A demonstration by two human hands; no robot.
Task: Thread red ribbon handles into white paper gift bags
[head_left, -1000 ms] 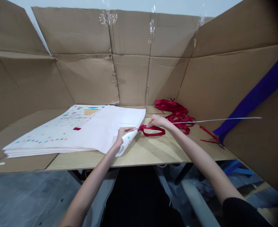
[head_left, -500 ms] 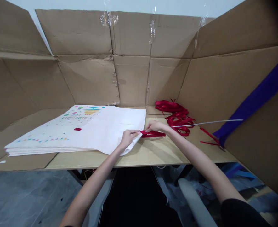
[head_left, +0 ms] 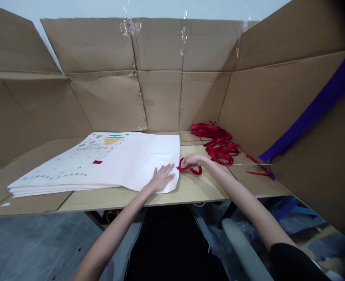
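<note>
Left hand (head_left: 161, 178) lying flat, fingers spread wide, pressing down on the near right corner of the white paper sheet (head_left: 137, 160), gripping nothing. Right hand (head_left: 192, 160) pinching a red ribbon loop (head_left: 193, 169) just right of that corner, grip narrow and closed on the ribbon, the loop resting on the bench (head_left: 190, 187) directly under the fingers. Thin metal rod (head_left: 245, 164) running out to the right from the right-hand grip, lying low over the bench; whether the fingers are holding its end too, not possible to tell. Pile of red ribbons (head_left: 217, 142) sitting beyond and right of the grip, near the cardboard wall (head_left: 160, 97). Stack of printed paper sheets (head_left: 58, 175) spreading left of the left hand, under the top sheet. Purple strip (head_left: 307, 117) slanting across the cardboard far right of the grip.
</note>
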